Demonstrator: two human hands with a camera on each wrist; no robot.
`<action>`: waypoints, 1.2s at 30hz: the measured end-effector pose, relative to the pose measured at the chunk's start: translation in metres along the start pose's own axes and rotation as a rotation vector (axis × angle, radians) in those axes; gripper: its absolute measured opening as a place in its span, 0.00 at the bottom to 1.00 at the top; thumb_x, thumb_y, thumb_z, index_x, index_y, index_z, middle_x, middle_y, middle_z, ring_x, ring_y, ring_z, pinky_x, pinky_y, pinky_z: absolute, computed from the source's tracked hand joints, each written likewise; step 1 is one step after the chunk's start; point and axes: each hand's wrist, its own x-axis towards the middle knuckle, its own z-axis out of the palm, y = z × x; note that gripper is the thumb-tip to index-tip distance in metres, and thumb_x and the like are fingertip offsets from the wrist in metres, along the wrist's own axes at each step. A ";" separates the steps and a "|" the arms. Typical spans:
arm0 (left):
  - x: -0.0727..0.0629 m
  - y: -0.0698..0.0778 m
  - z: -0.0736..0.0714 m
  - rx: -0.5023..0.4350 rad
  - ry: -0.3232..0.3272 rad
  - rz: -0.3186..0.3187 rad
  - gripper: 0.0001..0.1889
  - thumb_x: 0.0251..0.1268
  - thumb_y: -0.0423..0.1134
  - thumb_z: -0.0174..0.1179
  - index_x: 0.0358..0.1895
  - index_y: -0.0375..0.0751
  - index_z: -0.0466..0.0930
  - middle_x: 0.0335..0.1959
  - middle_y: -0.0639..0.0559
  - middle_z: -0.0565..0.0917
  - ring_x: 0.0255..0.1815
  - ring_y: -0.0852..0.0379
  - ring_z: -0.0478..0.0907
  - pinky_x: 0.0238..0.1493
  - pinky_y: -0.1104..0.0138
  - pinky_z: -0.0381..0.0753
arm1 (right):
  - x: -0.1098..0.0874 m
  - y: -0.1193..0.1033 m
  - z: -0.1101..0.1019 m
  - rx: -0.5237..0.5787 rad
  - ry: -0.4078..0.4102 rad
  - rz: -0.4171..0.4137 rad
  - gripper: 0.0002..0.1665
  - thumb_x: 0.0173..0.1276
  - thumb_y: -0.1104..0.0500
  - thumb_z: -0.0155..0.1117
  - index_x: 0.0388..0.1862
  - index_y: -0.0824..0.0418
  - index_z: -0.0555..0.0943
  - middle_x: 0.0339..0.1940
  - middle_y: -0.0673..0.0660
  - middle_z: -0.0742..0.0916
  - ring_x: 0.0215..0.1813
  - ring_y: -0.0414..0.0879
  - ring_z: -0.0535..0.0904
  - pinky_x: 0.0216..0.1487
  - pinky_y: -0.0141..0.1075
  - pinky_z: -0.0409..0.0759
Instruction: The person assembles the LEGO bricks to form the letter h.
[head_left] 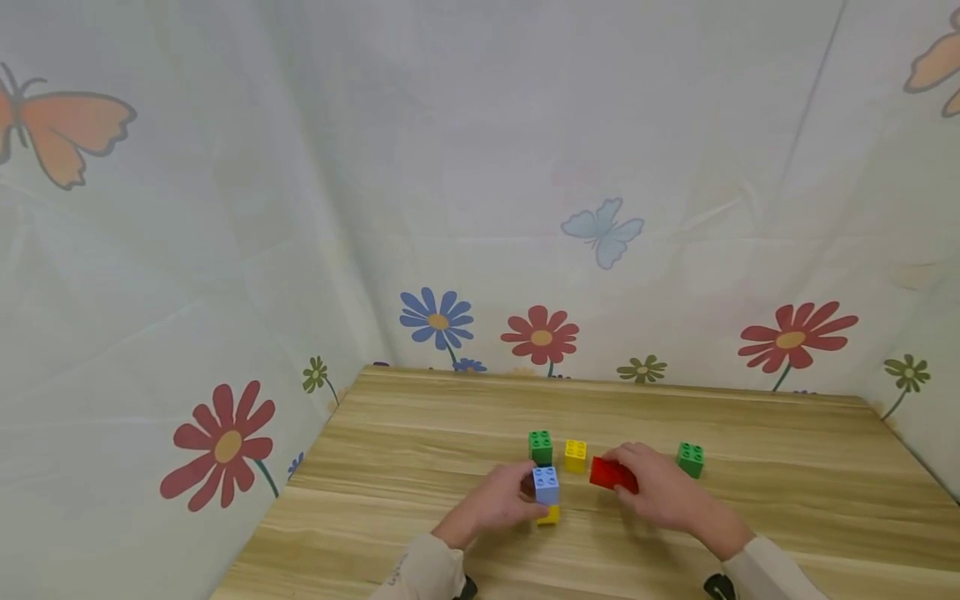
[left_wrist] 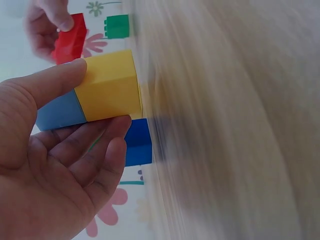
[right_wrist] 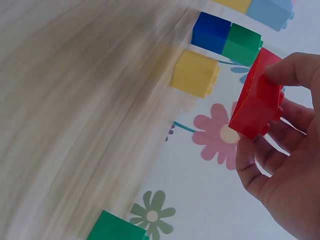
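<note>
The red block (head_left: 604, 472) sits tilted between the thumb and fingers of the right hand (head_left: 663, 492), raised off the surface (head_left: 420, 417). The left hand (head_left: 498, 500) pinches a light-blue block (head_left: 546, 493) joined on top of a lower yellow block (left_wrist: 111, 87), its thumb across their seam; whether that pair touches the surface I cannot tell. Just beyond the left fingers stands a stacked green block (head_left: 540, 446) on a blue block (left_wrist: 138, 142); a loose yellow block (head_left: 575, 457) lies ahead, between both hands' fingers, near the red one's free end. Past the right knuckles, on the outer side, rests a loose green block (head_left: 691, 460). The tilted grip could let the red block twist or slip if pressed off-centre; swinging inward, it might knock the loose yellow block, while the left fingertips, reaching forward, could topple the green-and-blue stack.
</note>
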 end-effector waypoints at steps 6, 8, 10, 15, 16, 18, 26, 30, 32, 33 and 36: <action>0.001 0.004 0.005 0.019 -0.016 0.001 0.14 0.54 0.40 0.70 0.42 0.53 0.76 0.35 0.66 0.78 0.36 0.67 0.75 0.42 0.69 0.76 | -0.003 -0.007 -0.004 0.010 0.019 -0.032 0.22 0.58 0.58 0.69 0.53 0.52 0.77 0.49 0.46 0.80 0.47 0.42 0.73 0.49 0.42 0.77; 0.002 0.005 0.006 0.036 -0.019 -0.001 0.14 0.54 0.41 0.70 0.41 0.53 0.75 0.35 0.66 0.78 0.36 0.67 0.74 0.42 0.69 0.76 | -0.004 -0.010 -0.006 0.020 0.017 -0.045 0.22 0.59 0.59 0.68 0.53 0.52 0.77 0.49 0.46 0.79 0.47 0.41 0.73 0.48 0.41 0.77; 0.002 0.005 0.008 0.053 -0.022 -0.003 0.14 0.54 0.43 0.70 0.41 0.53 0.75 0.35 0.67 0.77 0.35 0.67 0.73 0.42 0.69 0.75 | -0.004 -0.012 -0.007 0.036 0.010 -0.063 0.22 0.59 0.59 0.68 0.54 0.52 0.77 0.49 0.45 0.79 0.46 0.41 0.73 0.48 0.41 0.77; 0.003 0.006 0.011 0.068 -0.027 0.002 0.15 0.54 0.43 0.70 0.41 0.53 0.75 0.35 0.66 0.77 0.35 0.67 0.73 0.41 0.69 0.75 | -0.006 -0.018 -0.008 0.042 -0.007 -0.119 0.23 0.60 0.59 0.67 0.55 0.52 0.76 0.49 0.45 0.79 0.45 0.40 0.73 0.47 0.40 0.78; 0.003 0.007 0.012 0.075 -0.028 0.004 0.15 0.53 0.43 0.70 0.41 0.52 0.74 0.34 0.66 0.77 0.35 0.67 0.73 0.41 0.69 0.75 | -0.006 -0.019 -0.008 0.041 -0.010 -0.128 0.23 0.60 0.58 0.67 0.56 0.52 0.76 0.49 0.45 0.79 0.45 0.40 0.74 0.47 0.40 0.78; 0.002 0.009 0.013 0.084 -0.028 0.007 0.15 0.53 0.43 0.71 0.40 0.52 0.75 0.34 0.65 0.77 0.34 0.67 0.73 0.41 0.69 0.75 | -0.007 -0.022 -0.008 0.034 -0.016 -0.141 0.23 0.61 0.58 0.67 0.56 0.52 0.76 0.50 0.45 0.79 0.46 0.40 0.74 0.48 0.40 0.78; 0.002 0.013 0.017 0.093 -0.046 0.020 0.16 0.52 0.41 0.71 0.43 0.52 0.75 0.34 0.66 0.78 0.35 0.69 0.74 0.41 0.71 0.75 | -0.007 -0.028 -0.006 0.038 -0.039 -0.190 0.23 0.62 0.56 0.66 0.56 0.52 0.75 0.51 0.45 0.79 0.46 0.39 0.74 0.49 0.38 0.78; 0.002 0.013 0.020 0.104 -0.056 0.044 0.18 0.53 0.42 0.71 0.46 0.51 0.76 0.35 0.66 0.79 0.35 0.69 0.74 0.42 0.71 0.75 | -0.006 -0.029 -0.004 0.071 -0.060 -0.200 0.23 0.62 0.58 0.67 0.56 0.52 0.75 0.51 0.44 0.78 0.45 0.39 0.74 0.47 0.38 0.78; 0.002 0.013 0.021 0.101 -0.062 0.049 0.19 0.52 0.42 0.71 0.47 0.52 0.76 0.35 0.66 0.79 0.35 0.69 0.74 0.42 0.71 0.75 | -0.006 -0.030 -0.003 0.078 -0.067 -0.205 0.22 0.61 0.58 0.67 0.55 0.51 0.75 0.50 0.44 0.79 0.45 0.39 0.74 0.47 0.38 0.79; 0.003 0.013 0.021 0.097 -0.066 0.050 0.19 0.53 0.42 0.71 0.47 0.52 0.76 0.35 0.66 0.79 0.36 0.70 0.74 0.42 0.71 0.75 | -0.006 -0.030 -0.002 0.078 -0.069 -0.208 0.22 0.61 0.58 0.67 0.55 0.51 0.75 0.49 0.43 0.79 0.45 0.39 0.74 0.47 0.37 0.79; 0.003 0.012 0.022 0.080 -0.079 0.055 0.19 0.53 0.42 0.71 0.48 0.52 0.76 0.36 0.66 0.79 0.36 0.70 0.75 0.43 0.71 0.75 | -0.006 -0.031 -0.001 0.070 -0.071 -0.222 0.22 0.61 0.57 0.67 0.55 0.50 0.75 0.49 0.42 0.79 0.45 0.38 0.74 0.47 0.37 0.78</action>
